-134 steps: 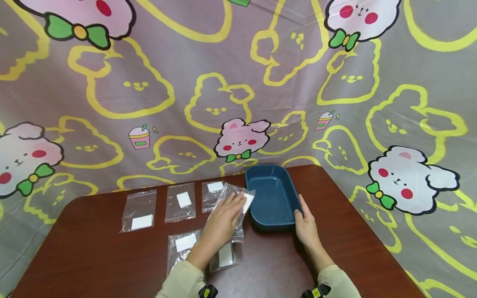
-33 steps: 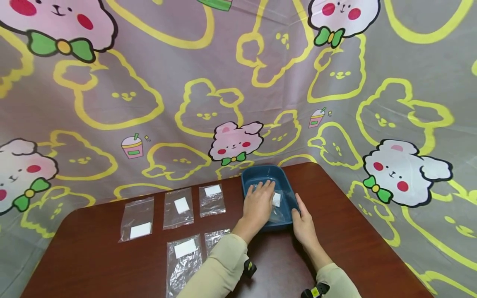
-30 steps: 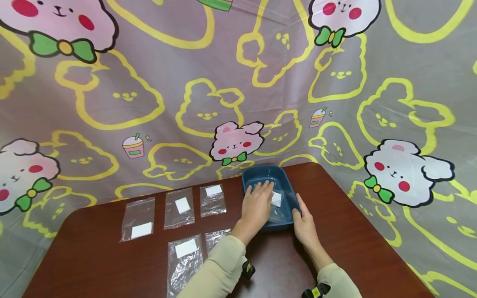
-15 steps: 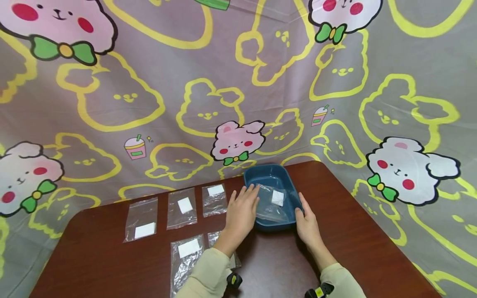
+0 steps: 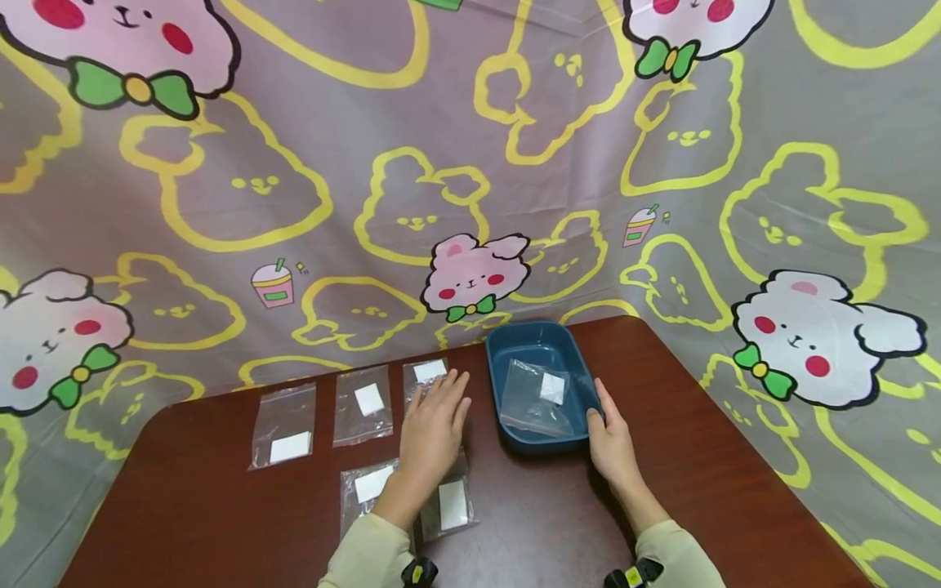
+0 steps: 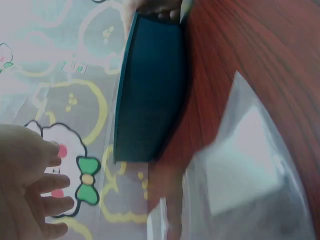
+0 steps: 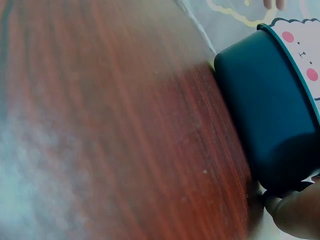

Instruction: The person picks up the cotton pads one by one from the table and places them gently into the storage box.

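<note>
My left hand (image 5: 434, 429), fingers extended and a little spread, is over the table and holds nothing. It overlaps a small clear zip bag (image 5: 429, 371) in the head view and partly hides two nearer bags, one with a white card (image 5: 453, 504). My right hand (image 5: 613, 445) holds the blue plastic tray (image 5: 544, 447) by its near right corner. In the right wrist view, its thumb (image 7: 300, 212) lies at the tray's wall (image 7: 272, 107). Inside the tray lies another clear zip bag (image 5: 524, 398) with a white card (image 5: 552, 389).
Two zip bags with white cards, one at far left (image 5: 283, 420) and one beside it (image 5: 351, 423), lie along the back of the brown table (image 5: 191, 506). A nearer bag (image 5: 360, 510) is at front left. Patterned cloth (image 5: 353, 204) hangs behind and right of the table.
My left hand has laid a zip bag in the tray, let go of it, and moved back left over the other bags. My right hand has stayed at the tray's corner.
</note>
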Action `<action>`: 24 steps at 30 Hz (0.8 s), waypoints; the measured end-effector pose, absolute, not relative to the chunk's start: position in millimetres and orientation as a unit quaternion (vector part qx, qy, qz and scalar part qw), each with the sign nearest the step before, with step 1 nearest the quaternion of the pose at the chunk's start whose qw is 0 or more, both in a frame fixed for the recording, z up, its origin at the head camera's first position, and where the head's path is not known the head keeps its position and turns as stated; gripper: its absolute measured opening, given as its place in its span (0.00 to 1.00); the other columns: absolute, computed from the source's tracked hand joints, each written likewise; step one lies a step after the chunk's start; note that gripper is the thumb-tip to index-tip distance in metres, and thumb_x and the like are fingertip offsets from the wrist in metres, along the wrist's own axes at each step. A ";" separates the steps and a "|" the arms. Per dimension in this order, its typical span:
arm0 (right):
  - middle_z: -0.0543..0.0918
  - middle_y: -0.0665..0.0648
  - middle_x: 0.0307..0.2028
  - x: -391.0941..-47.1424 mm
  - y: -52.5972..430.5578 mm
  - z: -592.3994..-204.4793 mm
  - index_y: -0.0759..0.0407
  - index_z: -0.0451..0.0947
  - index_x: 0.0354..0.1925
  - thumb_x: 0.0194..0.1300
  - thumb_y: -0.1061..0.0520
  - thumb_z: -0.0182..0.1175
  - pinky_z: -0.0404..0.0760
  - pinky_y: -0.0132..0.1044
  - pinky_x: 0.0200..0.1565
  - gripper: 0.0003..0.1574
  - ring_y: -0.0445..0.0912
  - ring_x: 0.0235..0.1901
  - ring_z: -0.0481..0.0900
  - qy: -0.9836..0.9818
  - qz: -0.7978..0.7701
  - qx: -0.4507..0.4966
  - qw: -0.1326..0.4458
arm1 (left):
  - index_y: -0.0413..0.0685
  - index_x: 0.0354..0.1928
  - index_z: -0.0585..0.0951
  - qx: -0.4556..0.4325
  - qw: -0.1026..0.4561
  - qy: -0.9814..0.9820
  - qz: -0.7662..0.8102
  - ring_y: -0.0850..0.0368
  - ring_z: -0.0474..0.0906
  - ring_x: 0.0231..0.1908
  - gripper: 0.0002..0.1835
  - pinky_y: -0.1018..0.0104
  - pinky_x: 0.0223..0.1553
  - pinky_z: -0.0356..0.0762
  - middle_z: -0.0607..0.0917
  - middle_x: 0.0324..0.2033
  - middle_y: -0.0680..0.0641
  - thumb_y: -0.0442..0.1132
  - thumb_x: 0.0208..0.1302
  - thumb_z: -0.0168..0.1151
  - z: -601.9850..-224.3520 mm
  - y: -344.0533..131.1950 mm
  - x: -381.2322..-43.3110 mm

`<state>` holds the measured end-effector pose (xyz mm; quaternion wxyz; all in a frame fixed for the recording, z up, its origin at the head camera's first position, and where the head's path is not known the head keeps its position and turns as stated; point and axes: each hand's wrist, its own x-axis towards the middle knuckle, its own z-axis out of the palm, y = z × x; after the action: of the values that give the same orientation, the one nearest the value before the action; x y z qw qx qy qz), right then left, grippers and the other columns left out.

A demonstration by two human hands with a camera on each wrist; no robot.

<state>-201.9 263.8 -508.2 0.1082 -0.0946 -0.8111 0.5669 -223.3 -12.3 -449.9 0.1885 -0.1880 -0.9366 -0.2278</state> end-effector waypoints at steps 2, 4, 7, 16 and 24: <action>0.55 0.60 0.77 -203.4 263.4 -506.7 0.54 0.51 0.80 0.78 0.62 0.44 0.51 0.57 0.74 0.36 0.56 0.76 0.50 -0.812 0.566 -0.096 0.107 | 0.48 0.68 0.76 -0.180 0.193 -0.936 -0.235 0.40 0.72 0.65 0.23 0.38 0.68 0.61 0.76 0.66 0.43 0.44 0.75 0.57 -450.6 -22.0 -222.9; 0.55 0.60 0.77 -204.9 263.1 -505.4 0.53 0.51 0.80 0.78 0.61 0.44 0.50 0.57 0.74 0.36 0.55 0.76 0.50 -0.812 0.566 -0.098 0.105 | 0.46 0.67 0.76 -0.172 0.195 -0.936 -0.240 0.39 0.72 0.65 0.23 0.37 0.68 0.61 0.76 0.65 0.42 0.44 0.75 0.58 -451.4 -32.5 -222.3; 0.55 0.60 0.77 -207.6 262.5 -504.1 0.53 0.51 0.80 0.78 0.61 0.44 0.50 0.57 0.74 0.36 0.55 0.76 0.50 -0.812 0.567 -0.097 0.106 | 0.45 0.67 0.77 -0.156 0.194 -0.938 -0.243 0.39 0.72 0.65 0.23 0.36 0.68 0.60 0.76 0.65 0.41 0.44 0.74 0.59 -453.3 -49.3 -221.0; 0.53 0.58 0.78 -203.1 261.3 -507.0 0.53 0.50 0.80 0.79 0.60 0.42 0.49 0.58 0.74 0.36 0.55 0.77 0.48 -0.815 0.564 -0.098 0.094 | 0.42 0.69 0.74 -0.106 0.159 -0.951 -0.242 0.37 0.69 0.67 0.25 0.35 0.68 0.59 0.72 0.68 0.39 0.44 0.75 0.57 -470.5 -102.6 -206.3; 0.54 0.60 0.78 -199.8 262.8 -507.8 0.54 0.50 0.80 0.79 0.61 0.43 0.50 0.59 0.73 0.36 0.57 0.76 0.48 -0.814 0.564 -0.099 0.098 | 0.40 0.69 0.74 -0.071 0.136 -0.958 -0.242 0.34 0.67 0.67 0.26 0.33 0.68 0.57 0.71 0.68 0.36 0.46 0.75 0.57 -480.3 -134.3 -192.1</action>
<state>-199.8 262.8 -507.8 0.0980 -0.0993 -0.8140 0.5638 -192.1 -134.3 -480.3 0.1362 -0.0714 -0.9580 -0.2421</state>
